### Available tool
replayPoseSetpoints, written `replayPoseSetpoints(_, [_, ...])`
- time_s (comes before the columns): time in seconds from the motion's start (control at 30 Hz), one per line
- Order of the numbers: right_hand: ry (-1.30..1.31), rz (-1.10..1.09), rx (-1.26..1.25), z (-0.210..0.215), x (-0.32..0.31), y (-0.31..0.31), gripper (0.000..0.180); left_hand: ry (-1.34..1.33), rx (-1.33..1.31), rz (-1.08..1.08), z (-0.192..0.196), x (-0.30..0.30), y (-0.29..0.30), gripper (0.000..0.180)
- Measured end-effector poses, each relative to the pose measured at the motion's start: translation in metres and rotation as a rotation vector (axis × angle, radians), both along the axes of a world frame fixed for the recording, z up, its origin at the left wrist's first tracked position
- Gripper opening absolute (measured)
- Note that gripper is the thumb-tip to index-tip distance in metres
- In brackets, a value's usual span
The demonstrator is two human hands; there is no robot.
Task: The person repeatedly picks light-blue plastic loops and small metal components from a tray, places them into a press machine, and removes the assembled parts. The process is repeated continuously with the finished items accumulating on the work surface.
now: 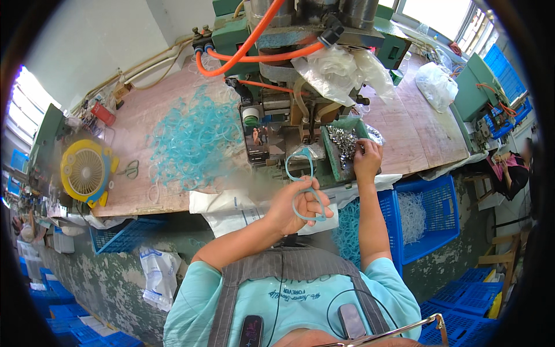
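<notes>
My left hand (288,207) is closed around a light blue plastic eyeglass frame (315,218), held upright in front of the machine. One of its rings rises above my fingers and the other hangs beside them, close to the machine's front. To the right, a green tray (333,163) contains a pile of small shiny metal parts (342,142). My right hand (367,162) reaches over the tray's right side, its fingers bent and fingertips at the parts. Whatever is between those fingertips is too small to make out.
A green press machine (277,40) with orange hoses stands ahead. Left of it lies a heap of light blue frames (196,139), then scissors (132,169) and a yellow fan (85,171). Blue crates (436,238) with more frames stand below right. A person (509,173) sits far right.
</notes>
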State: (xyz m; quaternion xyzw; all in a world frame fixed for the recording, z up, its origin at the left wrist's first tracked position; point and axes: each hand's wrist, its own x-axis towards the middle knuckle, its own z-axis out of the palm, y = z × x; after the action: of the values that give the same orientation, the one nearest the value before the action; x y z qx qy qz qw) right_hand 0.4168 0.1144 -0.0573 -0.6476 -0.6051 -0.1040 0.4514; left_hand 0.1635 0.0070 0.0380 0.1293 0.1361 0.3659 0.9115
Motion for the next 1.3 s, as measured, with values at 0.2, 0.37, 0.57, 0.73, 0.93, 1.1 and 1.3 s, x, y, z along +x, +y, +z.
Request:
replayPoseSetpoints(0.2, [-0.031, -0.012, -0.029, -0.001, 0.004, -0.001, 0.008, 0.114, 0.002, 0.013, -0.001, 0.001, -0.002, 0.023])
replayPoseSetpoints(0.37, [-0.018, 0.012, -0.031, 0.0, 0.003, -0.001, 0.009, 0.142, 0.033, -0.01, -0.002, -0.001, 0.0, 0.025])
replayPoseSetpoints(0.57, [-0.035, 0.039, -0.024, -0.004, 0.006, 0.001, 0.008, 0.632, 0.421, 0.03, -0.008, -0.036, 0.0, 0.042])
replayPoseSetpoints(0.73, [-0.064, 0.049, -0.038, -0.006, 0.007, 0.003, 0.008, 1.695, 0.988, 0.807, -0.027, -0.144, 0.042, 0.015])
replayPoseSetpoints(0.93, [-0.076, 0.052, -0.027, -0.005, 0.006, 0.0, 0.01, 2.521, 1.112, 0.981, -0.062, -0.261, 0.107, 0.017])
replayPoseSetpoints(1.1, [-0.09, 0.049, -0.013, -0.003, 0.004, 0.0, 0.012, 2.46, 0.95, 1.132, -0.101, -0.263, 0.138, 0.015])
replayPoseSetpoints(1.3, [-0.055, 0.098, 0.009, 0.009, -0.005, -0.004, 0.011, 2.618, 1.287, 0.852, -0.052, -0.277, 0.124, 0.009])
